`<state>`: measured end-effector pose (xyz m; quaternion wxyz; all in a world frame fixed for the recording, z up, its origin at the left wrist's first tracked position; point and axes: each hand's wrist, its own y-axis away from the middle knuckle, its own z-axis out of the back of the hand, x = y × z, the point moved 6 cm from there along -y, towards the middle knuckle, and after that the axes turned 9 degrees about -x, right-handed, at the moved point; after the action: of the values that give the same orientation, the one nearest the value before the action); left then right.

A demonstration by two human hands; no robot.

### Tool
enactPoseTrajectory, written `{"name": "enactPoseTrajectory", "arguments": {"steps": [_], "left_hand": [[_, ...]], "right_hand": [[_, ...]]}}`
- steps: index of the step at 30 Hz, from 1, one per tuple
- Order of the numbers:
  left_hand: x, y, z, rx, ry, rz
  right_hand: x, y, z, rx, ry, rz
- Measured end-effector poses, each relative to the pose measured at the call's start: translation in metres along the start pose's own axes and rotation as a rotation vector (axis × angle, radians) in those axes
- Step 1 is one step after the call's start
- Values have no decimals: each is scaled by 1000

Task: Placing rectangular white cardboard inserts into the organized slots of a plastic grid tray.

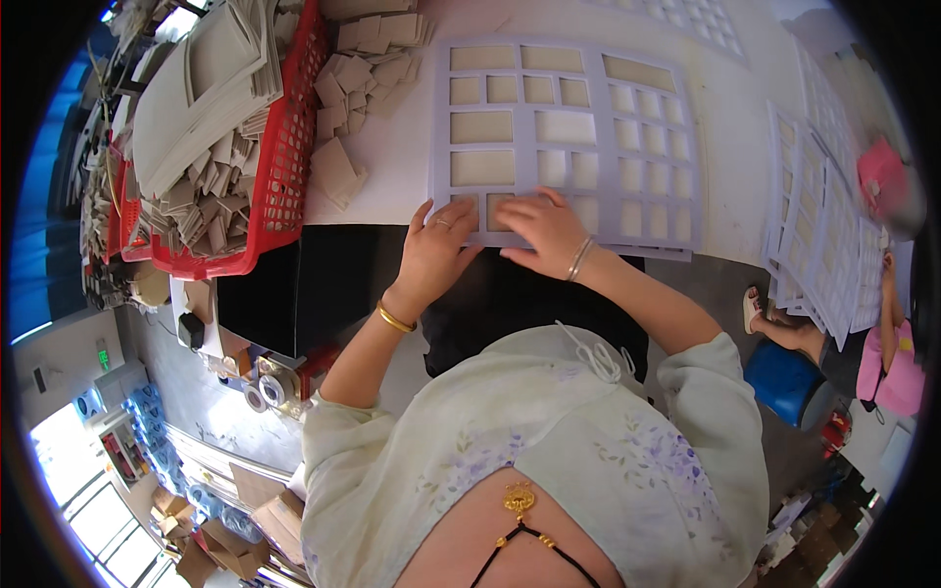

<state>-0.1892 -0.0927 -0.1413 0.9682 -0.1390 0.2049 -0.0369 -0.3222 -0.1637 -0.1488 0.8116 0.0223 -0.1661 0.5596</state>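
A stack of white cut-out boards [526, 118] with rows of rectangular openings lies at the table's front edge; grey-beige card shows through many openings. My left hand [437, 241] rests on the board's lower left corner, fingers stretched onto a small opening and thumb apart. Beside it my right hand [551, 231] lies over the neighbouring openings of the bottom row, its fingers spread and pressing on the surface. Neither hand visibly grips anything. The fingertips partly cover the openings beneath them.
Left of the boards stands a red plastic basket [284, 162] heaped with grey card pieces. Loose card pieces [353, 83] lie beside it on the white table [392, 186]. More cut-out boards [814, 216] are at the right, where another person in pink [892, 372] is partly visible.
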Motion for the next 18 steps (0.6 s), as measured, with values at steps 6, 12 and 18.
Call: {"name": "enactPoseTrajectory", "arguments": {"steps": [6,12,18], "left_hand": [[24,12,17,-255,57,228],[33,13,1,-197,117,235],[40,18,2,-170,83,259]], "right_hand": [[-78,83,68,-801,47,-399],[-159,223,56,-651,223,-1068],[-168,239,48,-900,-241,-1198]]}}
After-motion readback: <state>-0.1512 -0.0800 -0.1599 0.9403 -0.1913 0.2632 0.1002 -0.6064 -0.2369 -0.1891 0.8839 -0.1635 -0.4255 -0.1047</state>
